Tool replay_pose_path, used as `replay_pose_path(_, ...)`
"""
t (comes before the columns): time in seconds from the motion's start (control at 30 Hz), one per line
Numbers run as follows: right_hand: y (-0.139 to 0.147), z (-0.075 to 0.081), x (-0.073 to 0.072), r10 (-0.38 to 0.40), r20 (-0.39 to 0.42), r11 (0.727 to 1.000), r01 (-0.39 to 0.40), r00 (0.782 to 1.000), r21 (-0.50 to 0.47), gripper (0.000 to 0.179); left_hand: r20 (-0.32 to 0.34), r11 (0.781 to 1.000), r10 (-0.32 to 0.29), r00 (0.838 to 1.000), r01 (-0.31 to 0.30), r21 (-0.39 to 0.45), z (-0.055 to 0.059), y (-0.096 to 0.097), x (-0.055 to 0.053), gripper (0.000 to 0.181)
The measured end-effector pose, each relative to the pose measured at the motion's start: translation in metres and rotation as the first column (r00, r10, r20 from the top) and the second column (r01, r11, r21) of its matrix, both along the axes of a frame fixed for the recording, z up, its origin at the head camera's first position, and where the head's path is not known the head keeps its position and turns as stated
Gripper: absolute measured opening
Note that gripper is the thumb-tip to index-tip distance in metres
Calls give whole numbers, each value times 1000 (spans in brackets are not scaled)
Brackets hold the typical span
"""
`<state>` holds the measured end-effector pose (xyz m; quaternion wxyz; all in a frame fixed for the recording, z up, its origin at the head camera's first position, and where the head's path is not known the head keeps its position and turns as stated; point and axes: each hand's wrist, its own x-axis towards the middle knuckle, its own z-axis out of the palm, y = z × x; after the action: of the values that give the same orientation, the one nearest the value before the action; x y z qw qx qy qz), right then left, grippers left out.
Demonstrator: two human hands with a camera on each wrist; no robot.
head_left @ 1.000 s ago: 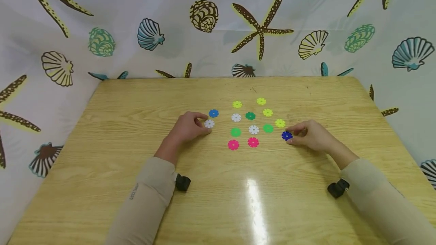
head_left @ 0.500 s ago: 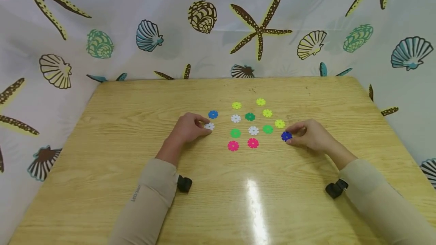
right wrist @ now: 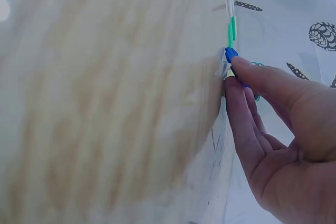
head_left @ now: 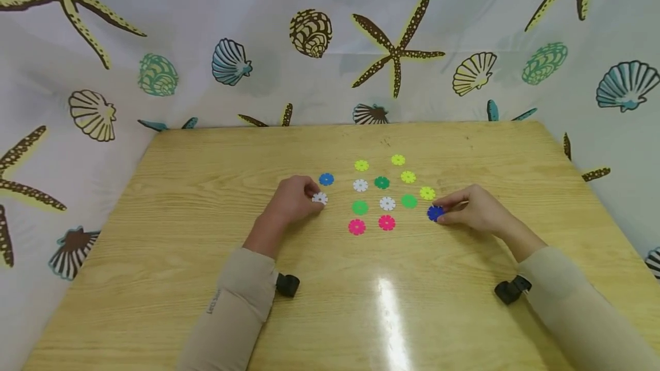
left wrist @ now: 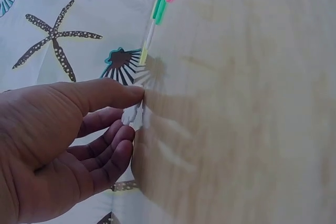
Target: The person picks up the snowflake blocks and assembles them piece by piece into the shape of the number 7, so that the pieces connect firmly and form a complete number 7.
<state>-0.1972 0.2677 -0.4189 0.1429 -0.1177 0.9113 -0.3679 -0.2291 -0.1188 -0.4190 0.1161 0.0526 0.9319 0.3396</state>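
Note:
My left hand (head_left: 293,202) pinches a white notched plastic disc (head_left: 319,198) between thumb and fingers, left of the group. In the left wrist view this white disc (left wrist: 131,115) stands partly hidden behind the fingertips. A light blue disc (head_left: 326,179) lies just beyond it. On the right side, my right hand (head_left: 476,209) holds a dark blue disc (head_left: 435,213) by its edge with thumb and fingers. The right wrist view shows the dark blue disc (right wrist: 231,54) at the thumb tip, partly covered. A yellow disc (head_left: 427,193) lies just beyond that hand.
Between the hands, several flat discs lie on the wooden table (head_left: 206,159), among them a pink disc (head_left: 357,227), a bright green disc (head_left: 360,207), a white disc (head_left: 387,203) and a dark green disc (head_left: 381,182). A shell-patterned cloth (head_left: 268,73) hangs behind the table.
The left fingers have closed on the white disc, which has shifted slightly toward me. My right hand and the dark blue disc have moved very little. The head view has tilted slightly.

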Motion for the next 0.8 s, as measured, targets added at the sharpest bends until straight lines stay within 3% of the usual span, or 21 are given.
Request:
replay_pose_path(0.53,-1,5,1,-34,107,987,50,994,-150,30,-27,995,-33,999,36,95,-8,-9,0,28)
replay_pose_path(0.8,1,9,-3,-77,73,983,88,994,-159,34,70,962,-12,997,-7,272,-13,-18,-3,23)
